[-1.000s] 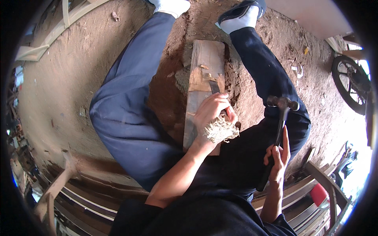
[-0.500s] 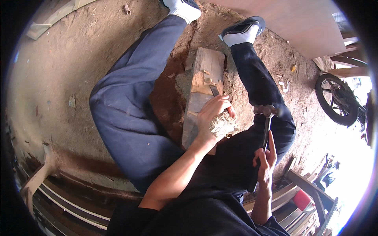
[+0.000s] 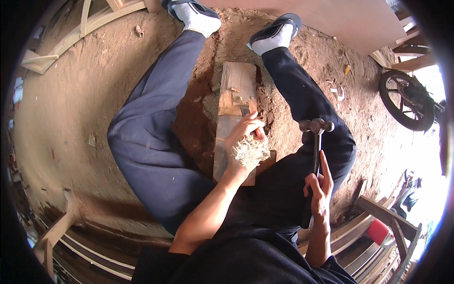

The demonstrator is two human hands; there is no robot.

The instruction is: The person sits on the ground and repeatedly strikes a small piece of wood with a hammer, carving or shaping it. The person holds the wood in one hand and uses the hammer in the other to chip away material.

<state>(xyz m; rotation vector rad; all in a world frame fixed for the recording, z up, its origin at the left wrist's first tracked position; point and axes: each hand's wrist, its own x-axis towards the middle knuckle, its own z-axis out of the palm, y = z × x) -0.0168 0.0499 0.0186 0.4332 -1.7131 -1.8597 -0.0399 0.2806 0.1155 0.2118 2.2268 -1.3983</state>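
Between my legs lies a thick wooden board (image 3: 238, 78), with a shallow cut and a few loose chips near its middle. My left hand (image 3: 240, 135) is closed round a chisel (image 3: 245, 110), whose blade rests against the board at the cut. The chisel's handle end (image 3: 249, 150) is frayed into pale fibres and sticks out of the fist toward me. My right hand (image 3: 320, 189) grips a ball-peen hammer (image 3: 317, 127) by its handle, forefinger stretched along the shaft. The hammer's head is over my right thigh, apart from the chisel.
Brown dirt floor (image 3: 94, 104) with small scraps surrounds me. A wooden frame (image 3: 61, 47) stands far left, and a flat reddish panel (image 3: 350, 23) lies far right. At the right is a motorcycle wheel (image 3: 406, 100). A slatted bench (image 3: 340, 236) is behind me, with a red object (image 3: 378, 232) on it.
The whole view has shifted a little, so the board and legs appear farther left. The hammer's head has turned slightly; both hands keep their holds.
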